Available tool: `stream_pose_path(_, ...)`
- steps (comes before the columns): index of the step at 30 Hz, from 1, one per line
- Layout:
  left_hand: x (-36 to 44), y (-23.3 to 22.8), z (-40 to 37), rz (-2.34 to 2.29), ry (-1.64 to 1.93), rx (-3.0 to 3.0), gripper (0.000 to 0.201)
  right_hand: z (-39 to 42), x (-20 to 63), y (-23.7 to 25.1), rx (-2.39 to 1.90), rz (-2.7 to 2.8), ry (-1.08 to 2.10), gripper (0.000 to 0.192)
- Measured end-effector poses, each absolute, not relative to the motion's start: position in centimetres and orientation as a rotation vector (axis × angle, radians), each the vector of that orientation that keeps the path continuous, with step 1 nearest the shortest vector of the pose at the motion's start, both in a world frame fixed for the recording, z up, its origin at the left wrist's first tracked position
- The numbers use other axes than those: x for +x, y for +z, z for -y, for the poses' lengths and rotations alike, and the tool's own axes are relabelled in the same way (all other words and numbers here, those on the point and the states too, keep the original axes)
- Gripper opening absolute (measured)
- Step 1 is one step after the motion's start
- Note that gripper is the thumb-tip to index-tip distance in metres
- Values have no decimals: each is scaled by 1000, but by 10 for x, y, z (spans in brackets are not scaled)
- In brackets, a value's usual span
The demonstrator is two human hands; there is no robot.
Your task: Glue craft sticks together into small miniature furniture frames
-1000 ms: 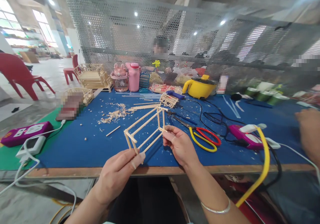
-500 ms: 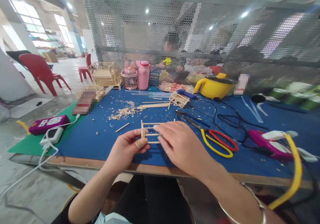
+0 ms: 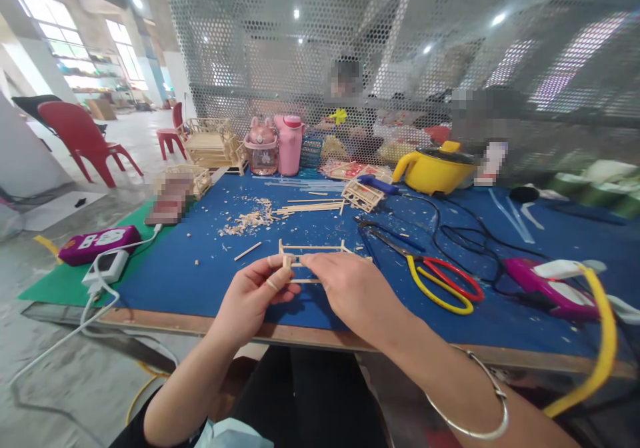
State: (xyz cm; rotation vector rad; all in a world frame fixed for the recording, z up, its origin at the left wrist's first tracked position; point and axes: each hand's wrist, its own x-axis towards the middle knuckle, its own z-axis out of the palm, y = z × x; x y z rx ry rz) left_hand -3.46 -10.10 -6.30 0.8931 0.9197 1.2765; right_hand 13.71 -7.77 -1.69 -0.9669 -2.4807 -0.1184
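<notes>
In front of me, above the blue mat, is a small wooden stick frame (image 3: 311,247) with thin rails between end posts. My left hand (image 3: 253,296) pinches its left end between thumb and fingers, which wear pale finger bands. Over the right part, my right hand (image 3: 353,291) has its fingers together at the rails and covers much of that end. Its thumb is largely hidden. A loose stick (image 3: 247,251) lies just beyond my left hand. To the right are scissors (image 3: 440,288) with red and yellow handles and dark-jawed pliers (image 3: 373,235).
Wood scraps (image 3: 250,220) and several sticks (image 3: 313,207) lie farther back, near a small stick model (image 3: 363,193) and a blue glue gun (image 3: 381,185). A yellow pot (image 3: 435,171) and pink bottle (image 3: 289,145) stand before a perforated metal screen (image 3: 240,48). Black cables cross the right side.
The stick frame has tilted, so its far rail and right post show more. My right fingertips have shifted slightly left along the rails. My left hand keeps its pinch.
</notes>
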Motion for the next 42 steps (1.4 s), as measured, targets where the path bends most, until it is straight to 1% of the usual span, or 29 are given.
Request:
stream_pose_path(6, -34, -62, 102, -902, 1273, 916, 28, 79, 137, -20, -978, 2473, -90, 25)
stream_pose_path(12, -33, -61, 104, -943, 1299, 958, 29, 80, 137, -21, -970, 2459, -108, 22)
stream_pose_path(20, -29, -54, 102, -1039, 1259, 993, 28, 82, 138, -24, -880, 2478, -124, 26)
stream_pose_path(24, -33, -53, 102, -1038, 1283, 952, 28, 88, 157, -6, -885, 2263, -233, 34)
stream_pose_path(26, -37, -53, 101, -1047, 1292, 927, 28, 87, 174, 5, -950, 2068, -231, 32)
stream_pose_path(29, -41, -53, 101, -1039, 1284, 903, 29, 81, 200, 13, -1049, 1988, -126, 26)
stream_pose_path(32, -42, -53, 101, -1029, 1268, 886, 29, 74, 214, 10, -1096, 2169, 98, 28)
stream_pose_path(34, -41, -54, 101, -1028, 1258, 881, 28, 72, 216, 6, -1100, 2275, 274, 31)
stream_pose_path(39, -41, -52, 100, -1035, 1238, 888, 29, 68, 213, 1, -1057, 2312, 555, 19)
stream_pose_path(42, -42, -52, 100, -1049, 1233, 900, 28, 64, 213, 0, -1016, 2296, 698, 19)
